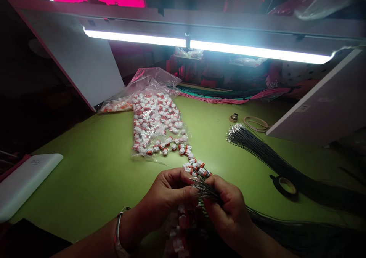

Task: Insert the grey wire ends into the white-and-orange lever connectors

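My left hand (pixel 168 195) is curled shut, its thumb and fingers pinching small red-and-white connectors (pixel 197 168) near the front of the green table (pixel 94 166). My right hand (pixel 228 206) is closed round a bundle of thin dark wires (pixel 204 189) whose stripped ends point toward the left hand. The two hands touch at the fingertips. More connectors hang below the hands (pixel 178 235). A clear plastic bag of connectors (pixel 156 120) lies open just beyond the hands, with several spilled at its mouth.
A long fan of dark wires (pixel 271 159) lies at the right, a roll of tape (pixel 286 185) on it. A white flat device (pixel 24 181) sits at the left edge. A small metal piece (pixel 233 117) and rubber bands (pixel 256 123) lie further back under a lamp (pixel 200 44).
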Demonstrator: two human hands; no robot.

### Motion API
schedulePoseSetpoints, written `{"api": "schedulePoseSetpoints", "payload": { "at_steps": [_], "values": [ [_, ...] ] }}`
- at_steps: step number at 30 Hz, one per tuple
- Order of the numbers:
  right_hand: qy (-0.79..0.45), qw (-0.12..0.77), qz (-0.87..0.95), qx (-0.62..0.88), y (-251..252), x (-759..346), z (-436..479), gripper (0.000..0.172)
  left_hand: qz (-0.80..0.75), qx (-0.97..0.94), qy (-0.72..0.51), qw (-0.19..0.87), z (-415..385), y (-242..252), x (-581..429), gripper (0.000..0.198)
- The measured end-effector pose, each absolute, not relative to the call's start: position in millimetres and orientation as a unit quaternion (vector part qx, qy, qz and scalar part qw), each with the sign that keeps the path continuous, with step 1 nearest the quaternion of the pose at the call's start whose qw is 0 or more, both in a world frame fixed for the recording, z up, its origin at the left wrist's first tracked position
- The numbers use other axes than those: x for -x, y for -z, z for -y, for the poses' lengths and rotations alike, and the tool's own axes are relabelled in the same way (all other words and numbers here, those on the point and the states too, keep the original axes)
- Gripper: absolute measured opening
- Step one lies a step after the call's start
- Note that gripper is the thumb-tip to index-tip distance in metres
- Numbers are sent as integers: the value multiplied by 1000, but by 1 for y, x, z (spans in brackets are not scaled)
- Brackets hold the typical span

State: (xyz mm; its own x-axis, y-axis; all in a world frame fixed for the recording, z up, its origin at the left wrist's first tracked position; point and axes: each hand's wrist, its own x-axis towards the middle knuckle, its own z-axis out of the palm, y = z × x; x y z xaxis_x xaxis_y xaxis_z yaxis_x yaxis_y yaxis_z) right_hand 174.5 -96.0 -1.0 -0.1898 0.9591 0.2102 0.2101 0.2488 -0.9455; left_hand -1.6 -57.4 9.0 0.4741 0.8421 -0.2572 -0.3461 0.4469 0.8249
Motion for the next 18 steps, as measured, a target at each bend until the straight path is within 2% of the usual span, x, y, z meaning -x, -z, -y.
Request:
{"api": "schedulePoseSetpoints", "payload": {
  "at_steps": [5, 13, 18],
  "values": [
    [-431, 448, 645, 445, -4, -175, 92, 17, -349, -366, -389, 770, 55, -8, 4, 18],
    [-426, 448, 648, 445, 2, -174, 95, 13, -340, -368, -377, 779, 59, -5, 0, 20],
    [-440, 511, 572, 468, 0, -174, 89, 16, -349, -486, -415, 685, 53, -11, 9, 14]
  ]
}}
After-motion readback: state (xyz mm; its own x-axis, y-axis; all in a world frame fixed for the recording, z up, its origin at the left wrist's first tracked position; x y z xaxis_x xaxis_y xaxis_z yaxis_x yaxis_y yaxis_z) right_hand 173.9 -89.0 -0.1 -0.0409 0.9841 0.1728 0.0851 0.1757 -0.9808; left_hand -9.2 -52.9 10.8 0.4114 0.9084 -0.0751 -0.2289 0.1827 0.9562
